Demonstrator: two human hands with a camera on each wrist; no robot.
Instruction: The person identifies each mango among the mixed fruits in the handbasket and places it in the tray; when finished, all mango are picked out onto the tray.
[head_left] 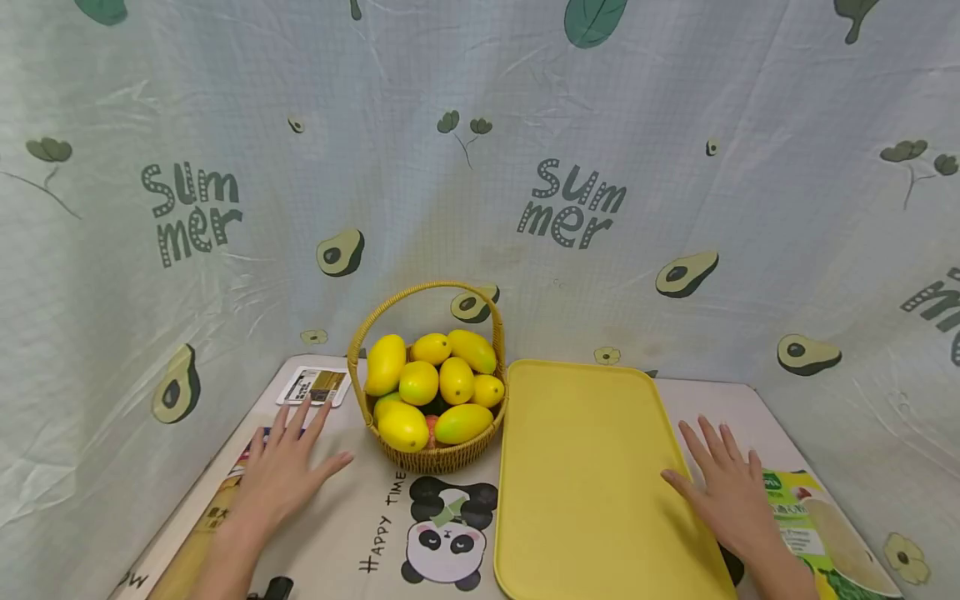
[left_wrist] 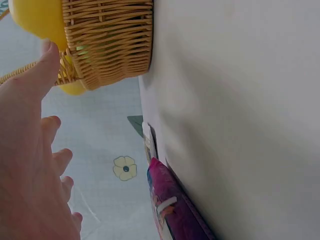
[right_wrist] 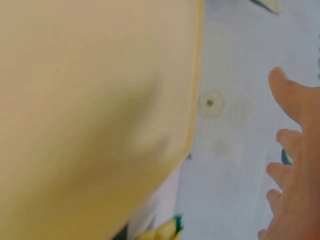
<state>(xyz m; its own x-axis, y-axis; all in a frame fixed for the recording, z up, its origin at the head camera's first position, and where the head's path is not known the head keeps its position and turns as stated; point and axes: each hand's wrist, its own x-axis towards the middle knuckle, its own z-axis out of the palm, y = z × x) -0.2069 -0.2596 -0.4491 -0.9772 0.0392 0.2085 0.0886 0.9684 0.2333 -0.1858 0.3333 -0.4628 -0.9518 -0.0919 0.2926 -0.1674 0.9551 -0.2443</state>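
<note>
Both hands are held above the table with fingers spread and nothing in them. In the head view my left hand [head_left: 283, 471] is left of a wicker basket [head_left: 442, 457] with a tall arched handle. Several yellow mangoes [head_left: 401, 427] fill the basket, and a bit of a red fruit [head_left: 431, 429] shows between them. My right hand [head_left: 726, 498] hovers by the right edge of a yellow tray [head_left: 585, 467], which lies flat beside the basket. In the left wrist view the thumb overlaps the basket's side [left_wrist: 110, 45]; in the right wrist view the tray [right_wrist: 90, 75] bears a hand's shadow.
Under the left arm lies a long packet [head_left: 206, 521], with a white-framed card [head_left: 313, 387] behind it. A green and yellow packet [head_left: 813, 525] lies by the right wrist. A small black object [head_left: 279, 587] is at the front edge. Printed curtains [head_left: 420, 200] enclose the table.
</note>
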